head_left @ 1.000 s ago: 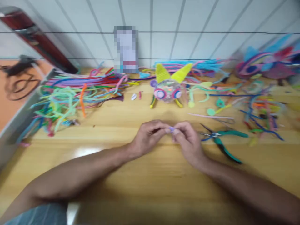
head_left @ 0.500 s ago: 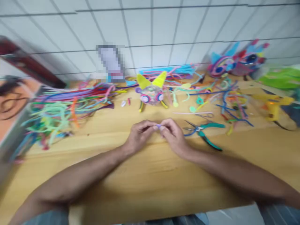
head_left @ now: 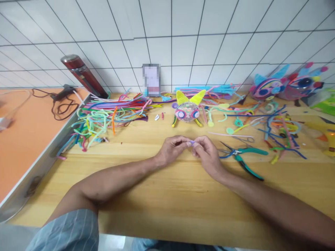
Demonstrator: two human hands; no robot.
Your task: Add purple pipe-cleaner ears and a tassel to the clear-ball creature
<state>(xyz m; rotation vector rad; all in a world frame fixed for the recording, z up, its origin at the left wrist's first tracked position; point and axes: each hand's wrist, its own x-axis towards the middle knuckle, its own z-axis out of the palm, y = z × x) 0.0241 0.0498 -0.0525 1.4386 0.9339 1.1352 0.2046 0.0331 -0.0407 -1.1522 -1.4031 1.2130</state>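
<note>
Between both sets of fingertips is a small purple pipe cleaner piece (head_left: 192,142), most of it hidden. My left hand (head_left: 174,149) pinches it from the left, and my right hand (head_left: 206,153) pinches it from the right. Just behind the hands stands a clear round animal figure (head_left: 187,111) with yellow ears, pink-and-blue ringed eyes and dark green-and-yellow legs. Right of my right hand lie open pliers (head_left: 238,152) with teal handles, beside a small pair of scissors (head_left: 247,139).
Pipe cleaners (head_left: 104,115) are heaped at the left and more scraps (head_left: 282,129) lie at the right. A phone (head_left: 151,80) leans on the tiled wall near a dark red flask (head_left: 83,75). Two finished figures (head_left: 269,87) and a yellow glue gun (head_left: 327,136) are at the right.
The camera view has swung left, so everything appears shifted to the right and the picture is sharper. Both hands keep their pinch on the purple piece.
</note>
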